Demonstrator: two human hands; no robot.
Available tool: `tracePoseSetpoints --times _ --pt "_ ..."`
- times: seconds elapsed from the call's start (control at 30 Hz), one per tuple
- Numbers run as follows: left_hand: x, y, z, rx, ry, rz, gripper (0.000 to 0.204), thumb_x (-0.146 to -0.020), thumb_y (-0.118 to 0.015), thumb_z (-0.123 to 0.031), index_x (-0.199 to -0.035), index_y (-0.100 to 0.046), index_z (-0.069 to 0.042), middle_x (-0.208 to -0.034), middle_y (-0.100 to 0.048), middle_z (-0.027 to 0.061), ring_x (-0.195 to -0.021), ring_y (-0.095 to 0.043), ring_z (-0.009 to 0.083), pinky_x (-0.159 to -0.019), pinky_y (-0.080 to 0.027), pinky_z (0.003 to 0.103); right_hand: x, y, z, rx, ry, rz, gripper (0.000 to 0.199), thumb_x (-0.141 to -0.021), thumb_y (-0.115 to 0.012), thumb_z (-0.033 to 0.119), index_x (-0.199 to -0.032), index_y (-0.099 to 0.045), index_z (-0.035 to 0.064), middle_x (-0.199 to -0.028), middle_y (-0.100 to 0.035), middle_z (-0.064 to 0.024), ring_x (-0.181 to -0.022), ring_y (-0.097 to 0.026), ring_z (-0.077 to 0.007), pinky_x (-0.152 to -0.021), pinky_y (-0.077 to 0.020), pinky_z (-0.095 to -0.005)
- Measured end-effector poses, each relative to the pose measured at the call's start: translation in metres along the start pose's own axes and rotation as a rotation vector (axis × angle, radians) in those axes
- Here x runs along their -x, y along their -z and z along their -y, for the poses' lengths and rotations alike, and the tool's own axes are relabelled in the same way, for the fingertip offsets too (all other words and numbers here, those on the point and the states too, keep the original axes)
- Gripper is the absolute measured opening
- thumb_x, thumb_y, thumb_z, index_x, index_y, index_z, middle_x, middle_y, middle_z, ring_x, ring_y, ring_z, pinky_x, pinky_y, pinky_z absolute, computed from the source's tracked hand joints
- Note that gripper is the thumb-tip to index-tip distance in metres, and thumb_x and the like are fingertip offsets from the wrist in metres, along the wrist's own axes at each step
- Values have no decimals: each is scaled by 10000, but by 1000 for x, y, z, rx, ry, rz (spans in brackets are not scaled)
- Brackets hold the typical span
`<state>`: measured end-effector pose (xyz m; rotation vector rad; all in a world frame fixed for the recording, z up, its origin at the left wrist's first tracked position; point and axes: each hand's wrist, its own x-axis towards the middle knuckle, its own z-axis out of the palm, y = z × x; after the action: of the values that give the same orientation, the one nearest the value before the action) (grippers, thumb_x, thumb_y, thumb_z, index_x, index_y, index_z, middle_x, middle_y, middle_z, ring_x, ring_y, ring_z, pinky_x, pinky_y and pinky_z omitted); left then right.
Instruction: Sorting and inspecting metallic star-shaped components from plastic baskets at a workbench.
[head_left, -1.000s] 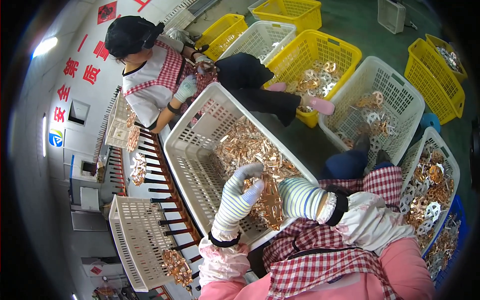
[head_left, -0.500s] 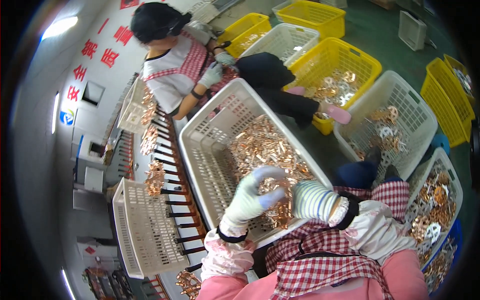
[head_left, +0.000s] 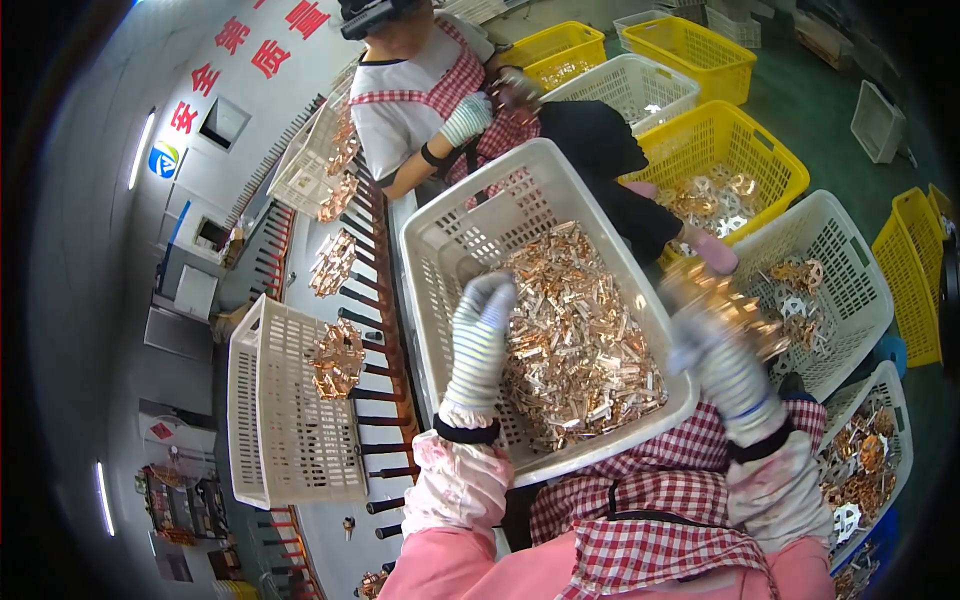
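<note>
My right hand [head_left: 728,375], in a striped glove, grips a cluster of copper-coloured metal parts [head_left: 735,310]. The cluster is smeared by motion. It is just past the right edge of a white plastic basket [head_left: 455,225], toward a second white basket [head_left: 850,290] on the right. My left hand [head_left: 478,340], also gloved, hovers over the first basket's left side. Its fingers are bent and blurred; nothing shows in them, though their inner side is hidden. Many small copper and silver metal pieces [head_left: 580,350] fill the first basket's bottom.
A co-worker [head_left: 420,100] sits ahead, gloved hands on metal parts. On the left, a bench bears a row of black-handled bars [head_left: 375,390], copper-coloured part clusters [head_left: 338,358] and a white basket [head_left: 295,430]. Yellow baskets [head_left: 770,180] and another white basket [head_left: 900,430] with parts stand right.
My hands were together over the basket around the copper-coloured parts. They have parted: the right has carried a cluster rightward, the left has moved up and left. The view has shifted slightly.
</note>
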<state>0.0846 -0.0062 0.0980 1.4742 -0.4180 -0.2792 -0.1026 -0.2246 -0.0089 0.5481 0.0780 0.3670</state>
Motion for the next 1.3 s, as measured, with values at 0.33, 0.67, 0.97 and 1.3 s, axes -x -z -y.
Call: tracePoseSetpoints --times 0.33,0.67,0.97,1.3 --pt "-34 116 19 589 -86 -743 456 -849 -593 -397 -1140 -464 -69 -1114 -492 83 -967 -472 191 -828 -427 312 38 -89 25 509 932 -56 430 -883 -594 240 -1193 -479 -34 -1083 -567 -163 -786 -579 -169 -710 -539 -283" --pt "-35 152 0 886 -170 -909 533 -836 -579 -522 -1138 -517 -87 -1046 -551 73 -924 -513 214 -885 -414 371 -51 -34 -87 2059 107 -214 442 -929 -514 300 -1272 -475 23 -1102 -607 -146 -910 -629 -195 -798 -501 -298" --pt "-8 122 -26 977 -221 -1098 423 -882 -558 -300 -1162 -499 12 -1058 -569 147 -920 -560 248 -860 -479 341 -57 -25 -91 2247 220 -369 340 -918 -517 252 -1146 -562 5 -912 -649 -138 -799 -621 -205 -735 -493 -308" --pt "18 49 -15 -191 -23 400 442 -902 -492 -438 -967 -606 -16 -838 -595 -5 -811 -534 117 -720 -410 240 -71 -4 -69 2188 715 -499 543 -916 -514 226 -1380 -302 41 -1131 -557 -146 -1005 -564 -233 -863 -466 -330"
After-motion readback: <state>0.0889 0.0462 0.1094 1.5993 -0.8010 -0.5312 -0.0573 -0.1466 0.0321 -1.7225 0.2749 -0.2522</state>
